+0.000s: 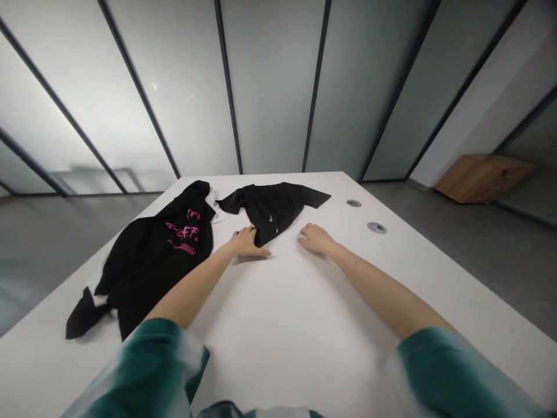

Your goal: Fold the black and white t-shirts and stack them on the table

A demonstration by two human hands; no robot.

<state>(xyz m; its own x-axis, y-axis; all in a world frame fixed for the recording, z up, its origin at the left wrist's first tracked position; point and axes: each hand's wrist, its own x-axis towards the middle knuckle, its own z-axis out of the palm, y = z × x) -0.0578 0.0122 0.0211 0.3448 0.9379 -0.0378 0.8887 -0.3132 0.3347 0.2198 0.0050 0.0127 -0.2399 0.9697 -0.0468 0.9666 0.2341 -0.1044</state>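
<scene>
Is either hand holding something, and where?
The left hand is at the near end of the white-logo black shirt; whether it grips cannot be told. The right hand seems to hold nothing.

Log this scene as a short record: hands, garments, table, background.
left hand: thumb spread, fingers at the near left edge of the dark shirt
right hand: on the table, right of the dark shirt and apart from it
dark shirt: short-sleeved, small white logo, far part of the table
black garment: pink print, left of the dark shirt
white cloth: partly visible beside the black garment
table: white, two round inserts at right
background: glass panels, wooden cabinet at right
</scene>
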